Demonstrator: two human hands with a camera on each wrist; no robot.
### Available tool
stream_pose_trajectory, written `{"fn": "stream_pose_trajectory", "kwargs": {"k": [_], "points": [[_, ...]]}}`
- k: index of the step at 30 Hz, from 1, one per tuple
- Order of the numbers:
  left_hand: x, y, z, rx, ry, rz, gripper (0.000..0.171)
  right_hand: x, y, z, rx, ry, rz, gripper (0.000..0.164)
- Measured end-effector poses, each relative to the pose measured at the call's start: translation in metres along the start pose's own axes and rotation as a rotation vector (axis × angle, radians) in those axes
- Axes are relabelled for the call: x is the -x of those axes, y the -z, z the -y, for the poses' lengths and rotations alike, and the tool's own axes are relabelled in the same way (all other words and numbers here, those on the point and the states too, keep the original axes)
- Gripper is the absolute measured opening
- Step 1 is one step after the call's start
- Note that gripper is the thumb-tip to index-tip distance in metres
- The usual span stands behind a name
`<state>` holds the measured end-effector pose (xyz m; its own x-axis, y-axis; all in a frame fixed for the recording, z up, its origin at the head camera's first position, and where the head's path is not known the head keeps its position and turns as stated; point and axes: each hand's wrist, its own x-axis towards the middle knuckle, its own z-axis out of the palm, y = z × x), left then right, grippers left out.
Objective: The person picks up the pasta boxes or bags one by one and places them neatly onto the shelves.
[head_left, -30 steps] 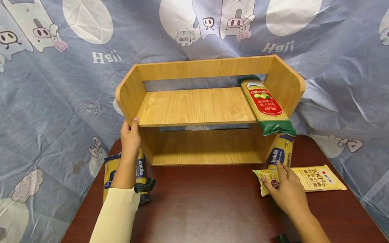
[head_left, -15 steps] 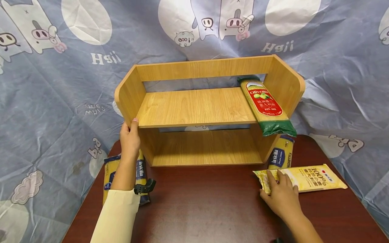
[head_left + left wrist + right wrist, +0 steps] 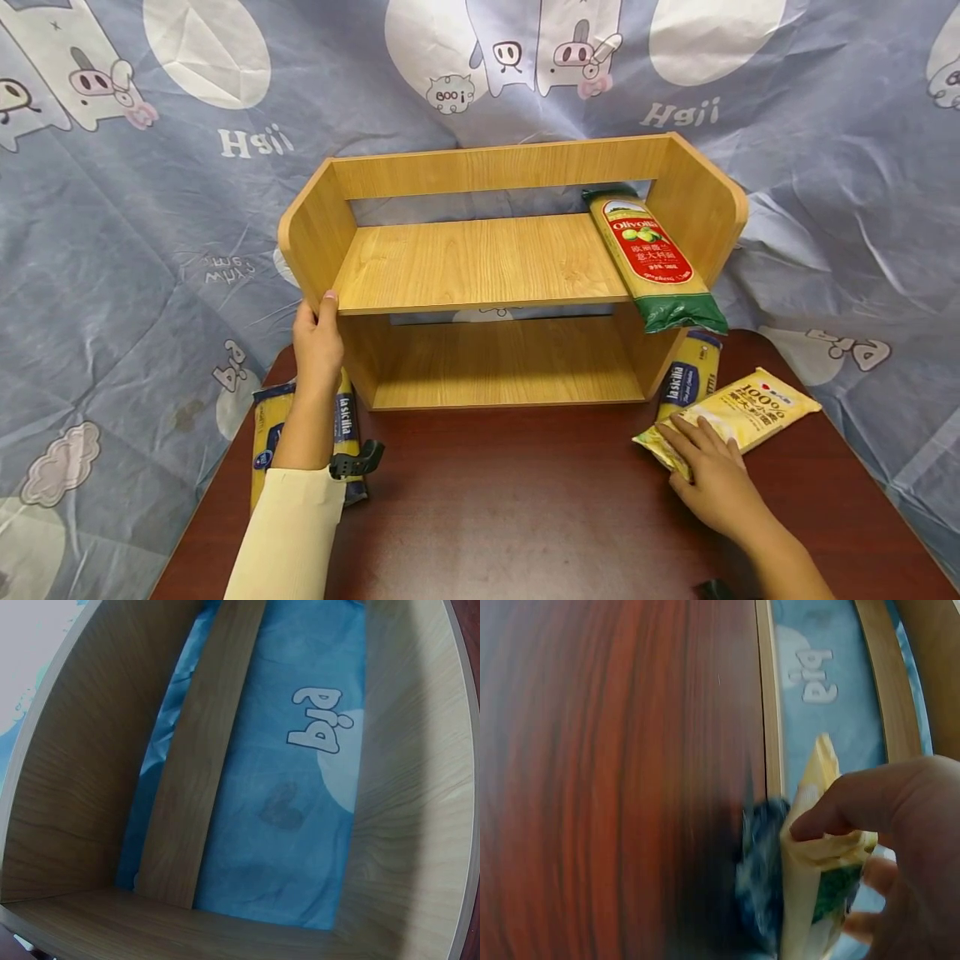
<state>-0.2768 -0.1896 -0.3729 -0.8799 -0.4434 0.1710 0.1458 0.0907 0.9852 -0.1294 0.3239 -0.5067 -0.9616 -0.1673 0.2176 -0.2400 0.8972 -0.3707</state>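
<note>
My left hand grips the left side panel of the wooden two-tier shelf, its thumb at the edge of the upper board. On the right, my right hand holds the near left end of a yellow spaghetti packet with "100%" on it. That packet lies slantwise over the table and overlaps a blue and yellow la Sicilia spaghetti packet. In the right wrist view the thumb presses one side of the yellow packet, with fingers on its other side.
A green-ended Olivoilà spaghetti packet lies on the upper board at the right, its end jutting past the front edge. More spaghetti packets lie left of the shelf, partly behind my left arm. A patterned cloth hangs behind the dark table.
My right hand has closed on the yellow packet, whose right end has swung back and to the left. My left hand keeps its grip on the shelf.
</note>
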Motion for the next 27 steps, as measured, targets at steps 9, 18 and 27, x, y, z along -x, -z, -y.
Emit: {"fn": "stream_pose_trajectory", "kwargs": {"k": [9, 18, 27], "points": [[0.0, 0.001, 0.0, -0.007, 0.004, 0.011, 0.047, 0.004, 0.012, -0.018, -0.009, 0.063, 0.004, 0.062], [0.001, 0.002, -0.002, -0.019, 0.016, 0.021, 0.048, 0.012, 0.012, -0.031, 0.06, -0.109, -0.082, 0.046], [0.0, 0.001, -0.001, -0.024, 0.013, 0.011, 0.048, 0.004, 0.01, -0.038, 0.055, -0.51, -0.077, 0.074]]}}
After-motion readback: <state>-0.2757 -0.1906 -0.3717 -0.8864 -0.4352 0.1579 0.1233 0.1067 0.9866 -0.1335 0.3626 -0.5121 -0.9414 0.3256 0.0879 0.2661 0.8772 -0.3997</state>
